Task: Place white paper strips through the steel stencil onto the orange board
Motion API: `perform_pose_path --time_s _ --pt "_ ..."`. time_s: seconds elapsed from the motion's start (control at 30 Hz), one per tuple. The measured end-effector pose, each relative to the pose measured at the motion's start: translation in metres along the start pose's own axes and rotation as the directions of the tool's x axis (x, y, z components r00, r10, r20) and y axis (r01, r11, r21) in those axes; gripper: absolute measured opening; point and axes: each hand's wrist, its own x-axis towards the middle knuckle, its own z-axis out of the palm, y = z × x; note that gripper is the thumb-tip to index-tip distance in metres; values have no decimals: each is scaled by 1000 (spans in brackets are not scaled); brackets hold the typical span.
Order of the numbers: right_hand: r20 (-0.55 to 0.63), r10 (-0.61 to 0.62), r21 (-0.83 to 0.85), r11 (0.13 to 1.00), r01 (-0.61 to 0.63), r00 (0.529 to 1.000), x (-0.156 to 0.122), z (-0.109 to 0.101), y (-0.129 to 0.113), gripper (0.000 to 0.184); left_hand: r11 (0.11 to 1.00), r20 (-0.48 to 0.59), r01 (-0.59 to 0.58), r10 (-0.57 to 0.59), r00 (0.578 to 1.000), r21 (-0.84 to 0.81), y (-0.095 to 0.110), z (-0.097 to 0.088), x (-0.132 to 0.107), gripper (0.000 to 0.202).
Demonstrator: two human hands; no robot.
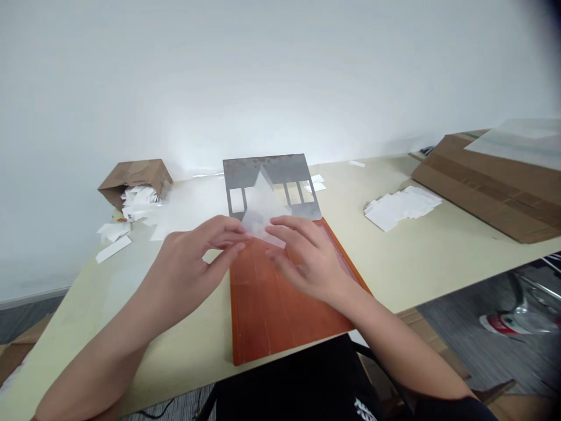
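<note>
A translucent whitish sheet (265,202) with a pointed top stands out in front of a grey plate with rectangular cut-outs (272,166). My left hand (193,257) has its thumb and fingertips drawn close together at the sheet's lower left edge. Over the lower right part of the sheet reaches my right hand (309,257), its fingers slightly curled and its thumb apart from them. Under both hands lies an orange-brown board (280,310), with the grey plate at its far end. Exact finger contact with the sheet is partly blurred.
At the left, a small open cardboard box (140,172) holds white paper pieces, with loose white strips (114,248) before it. White cards (401,206) lie in a heap at the right, beside a large cardboard box (491,181). The pale table (403,269) meets the wall behind.
</note>
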Motion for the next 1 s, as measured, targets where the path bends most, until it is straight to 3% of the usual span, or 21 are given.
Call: perform_pose_path --time_s 0.2,0.47,0.67,0.83,1.0 --pt "-151 -6 10 1000 8 989 20 14 -27 19 979 5 -203 203 979 -23 4 3 -2 19" --pt "-258 -127 -208 975 73 958 16 20 -36 13 968 17 -251 250 968 17 4 4 -5 13" --pt "-239 -197 -286 950 125 951 16 20 -32 11 968 39 -248 247 968 23 4 6 -5 15" --pt "-209 -67 -168 985 32 976 15 21 -29 19 978 85 -208 207 975 4 6 5 -6 15" --pt "-112 219 82 974 -211 969 13 21 -23 22 984 102 -177 176 979 1 8 2 -7 17"
